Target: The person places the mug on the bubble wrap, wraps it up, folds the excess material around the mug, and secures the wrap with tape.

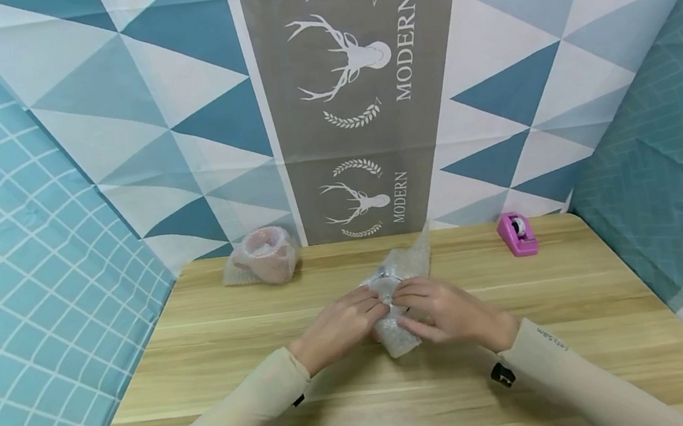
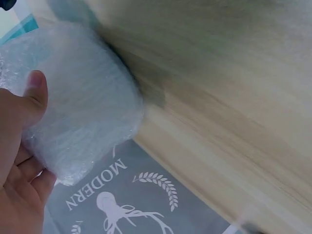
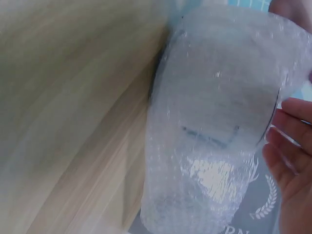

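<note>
Between both hands (image 1: 339, 322) (image 1: 448, 310) lies a bubble-wrapped object (image 3: 214, 97).

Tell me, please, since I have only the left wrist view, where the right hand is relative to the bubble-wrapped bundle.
Observer: The right hand is at the right side of the bubble-wrapped bundle, across from the left hand.
Operator: Thank you; could you say what is near the far right corner of the table?
Observer: A pink tape dispenser is there.
Operator: And what is near the far left corner, please?
Observer: A second wrapped item, showing pink through its bubble wrap, is there.
</note>
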A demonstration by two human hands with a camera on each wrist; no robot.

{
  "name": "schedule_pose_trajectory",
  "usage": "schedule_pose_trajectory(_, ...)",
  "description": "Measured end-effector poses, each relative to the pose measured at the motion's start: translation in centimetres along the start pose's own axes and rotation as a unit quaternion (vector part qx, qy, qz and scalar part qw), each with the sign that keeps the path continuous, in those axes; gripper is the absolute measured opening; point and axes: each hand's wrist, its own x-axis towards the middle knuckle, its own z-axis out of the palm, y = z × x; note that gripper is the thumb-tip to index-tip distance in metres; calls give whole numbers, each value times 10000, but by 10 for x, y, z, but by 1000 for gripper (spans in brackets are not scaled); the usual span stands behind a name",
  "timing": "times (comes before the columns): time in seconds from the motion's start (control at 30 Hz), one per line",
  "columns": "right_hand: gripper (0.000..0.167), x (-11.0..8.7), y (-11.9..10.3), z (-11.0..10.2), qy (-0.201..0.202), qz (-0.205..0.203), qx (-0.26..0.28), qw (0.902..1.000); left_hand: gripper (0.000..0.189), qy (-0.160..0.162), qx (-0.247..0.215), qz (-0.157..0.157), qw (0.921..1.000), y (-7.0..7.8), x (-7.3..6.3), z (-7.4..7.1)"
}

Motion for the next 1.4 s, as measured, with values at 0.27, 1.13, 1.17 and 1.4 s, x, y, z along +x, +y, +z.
schedule_pose_trajectory(0.27,52,5,-9,2,-755,498,-64,9959,24,-108,94,22,9999,-1,2,0)
schedule_pose_trajectory(1.13,31,14,-11,2,-1101,604,-223,9918,38,-319,712,-119,9969,7,11,-19)
schedule_pose_trajectory(1.17,32,15,-11,0,-1141,589,-240,9914,38,-386,670,-159,9969,7,11,-19)
schedule_pose_trajectory(1.4,38,17,-3,-15,-1069,250,-356,9933,35,-690,434,-294,9962,7,13,-23)
